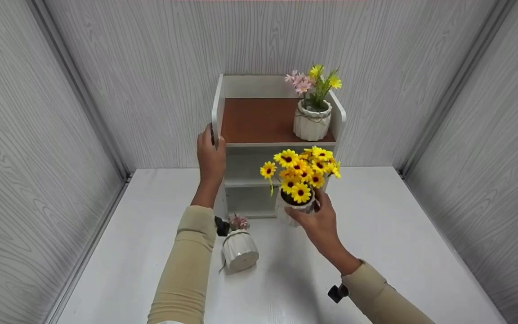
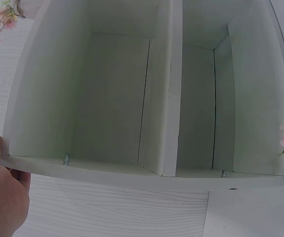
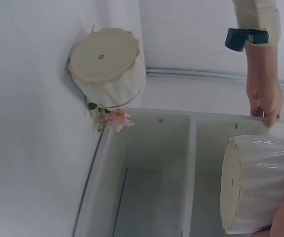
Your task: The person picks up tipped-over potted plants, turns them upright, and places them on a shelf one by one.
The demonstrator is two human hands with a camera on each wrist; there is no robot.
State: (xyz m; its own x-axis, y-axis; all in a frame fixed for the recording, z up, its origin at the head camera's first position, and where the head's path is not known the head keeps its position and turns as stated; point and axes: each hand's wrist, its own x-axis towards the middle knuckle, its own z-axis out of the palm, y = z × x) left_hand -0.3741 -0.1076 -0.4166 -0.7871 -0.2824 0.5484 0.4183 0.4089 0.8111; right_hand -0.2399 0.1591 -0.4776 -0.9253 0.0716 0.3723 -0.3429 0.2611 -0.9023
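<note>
We see right fingers (image 1: 324,200) pinching sunflower pot (image 3: 260,182): long axis near vertical, blooms (image 1: 301,193) above fingers, base below. Left fingers (image 1: 206,137) gripping cabinet (image 1: 217,105) side. Left of right fingers: tipped pot (image 1: 239,249) on tabletop (image 1: 371,216), base toward us.

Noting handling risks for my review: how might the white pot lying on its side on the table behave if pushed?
The pot may well roll, since its rounded wall lies on the table, though the fluted ridges could make that uneven. Its shiny, ceramic-looking surface suggests it is stiff, perhaps slippery, and probably breakable if knocked hard.
</note>
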